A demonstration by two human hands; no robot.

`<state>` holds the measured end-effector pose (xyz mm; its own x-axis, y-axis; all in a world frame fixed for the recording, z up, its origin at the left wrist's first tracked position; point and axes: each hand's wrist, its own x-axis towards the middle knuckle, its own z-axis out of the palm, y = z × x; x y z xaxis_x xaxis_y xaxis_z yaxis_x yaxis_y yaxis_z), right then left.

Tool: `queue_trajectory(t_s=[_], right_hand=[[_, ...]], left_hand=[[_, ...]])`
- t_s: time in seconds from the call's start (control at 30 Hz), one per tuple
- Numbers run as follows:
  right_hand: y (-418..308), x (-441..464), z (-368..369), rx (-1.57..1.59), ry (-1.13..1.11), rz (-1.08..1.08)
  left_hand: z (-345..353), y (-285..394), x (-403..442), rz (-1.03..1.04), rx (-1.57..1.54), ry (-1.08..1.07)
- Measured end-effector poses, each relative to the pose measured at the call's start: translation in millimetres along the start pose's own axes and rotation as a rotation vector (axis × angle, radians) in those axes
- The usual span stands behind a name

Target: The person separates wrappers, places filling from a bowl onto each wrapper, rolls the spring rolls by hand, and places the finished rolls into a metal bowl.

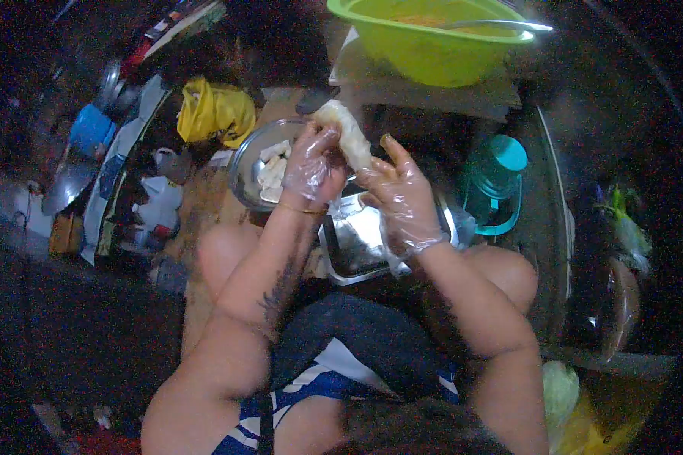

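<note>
A pale, limp wrapped roll (347, 130), like an uncooked spring roll, hangs at a slant between my hands. My left hand (315, 163), in a clear plastic glove, has its fingers closed on the roll's left side. At the lower end, my right hand (406, 197), gloved the same way, pinches the roll while one finger sticks out. The fingertips there are partly hidden. Several similar white rolls (272, 178) lie in a round metal dish (239, 171) beside my left hand. Below both hands is a shiny rectangular metal tray (341, 277).
A green basin (440, 64) with a metal utensil (501, 26) stands at the far side. A teal jug-like container (495, 186) is to the right and a yellow bag (216, 114) to the left. My knees flank the trays.
</note>
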<state>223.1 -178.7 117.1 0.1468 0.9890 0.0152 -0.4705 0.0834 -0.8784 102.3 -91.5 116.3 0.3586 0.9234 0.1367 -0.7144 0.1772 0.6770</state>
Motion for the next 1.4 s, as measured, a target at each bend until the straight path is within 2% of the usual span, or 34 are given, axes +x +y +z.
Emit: queue_trajectory(t_s=[0.07, 0.13, 0.2, 0.33, 0.4, 0.43, 0.47, 0.5, 0.57, 0.6, 0.67, 0.77, 0.87, 0.93, 1.03, 1.13, 1.23, 1.3, 1.37, 1.4], right_hand=[[6.5, 9.7, 0.8, -0.046, 0.030, 0.069], [14.3, 23.1, -5.8, -0.072, 0.092, 0.092], [22.0, 35.4, -3.6, 0.082, 0.223, 0.133], [35.8, 69.4, -18.3, 0.244, 0.244, 0.125], [38.2, 85.1, -12.8, 0.229, 0.301, 0.169], [41.7, 94.3, -12.4, 0.234, 0.288, 0.164], [46.7, 103.9, -13.0, 0.239, 0.275, 0.158], [52.8, 114.6, -15.4, 0.240, 0.262, 0.168], [63.9, 136.7, -21.0, 0.242, 0.235, 0.186], [67.7, 146.9, -20.2, 0.240, 0.252, 0.208], [77.1, 167.9, -17.5, 0.235, 0.288, 0.250], [106.2, 201.4, -28.5, 0.229, 0.275, 0.279], [122.8, 226.8, -29.3, 0.238, 0.316, 0.311], [129.8, 238.4, -36.4, 0.247, 0.294, 0.322], [128.5, 243.4, -42.0, 0.210, 0.292, 0.353], [128.0, 242.1, -50.3, 0.219, 0.257, 0.360], [121.2, 236.1, -49.8, 0.226, 0.294, 0.345], [115.3, 228.3, -47.8, 0.241, 0.310, 0.332], [109.7, 219.0, -47.6, 0.278, 0.284, 0.318], [106.7, 214.3, -46.6, 0.278, 0.275, 0.316]], left_hand=[[-40.9, 0.7, 27.8, -0.180, -0.192, 0.083], [-67.4, 9.7, 42.1, -0.205, -0.151, 0.187], [-93.3, 26.7, 54.5, -0.222, -0.080, 0.340], [-218.0, 47.0, 118.5, -0.143, 0.237, 0.375], [-290.5, 62.8, 150.4, -0.169, 0.321, 0.438], [-316.1, 68.7, 162.2, -0.205, 0.204, 0.483], [-377.4, 66.0, 182.4, -0.168, 0.224, 0.441], [-358.7, 78.5, 174.3, -0.200, 0.598, 0.629], [-374.5, 89.5, 180.6, -0.247, 0.990, 0.791], [-437.2, 83.5, 198.4, -0.264, 1.003, 0.776], [-513.9, 81.9, 223.0, -0.292, 1.176, 0.783], [-598.0, 66.6, 242.8, -0.274, 1.512, 0.823], [-647.0, 40.1, 259.9, -0.230, 1.683, 0.815], [-599.2, 29.8, 257.6, -0.371, 1.948, 0.754], [-548.8, 20.6, 260.1, -0.619, 2.142, 0.619], [-547.0, 23.1, 261.1, -0.843, 1.688, 0.750], [-582.4, 32.8, 261.9, -1.004, 1.772, 0.680], [-598.6, 46.6, 258.2, -0.958, 1.835, 0.526], [-600.8, 59.3, 253.7, -0.868, 1.930, 0.573], [-575.4, 70.4, 251.0, -0.795, 1.992, 0.700]])
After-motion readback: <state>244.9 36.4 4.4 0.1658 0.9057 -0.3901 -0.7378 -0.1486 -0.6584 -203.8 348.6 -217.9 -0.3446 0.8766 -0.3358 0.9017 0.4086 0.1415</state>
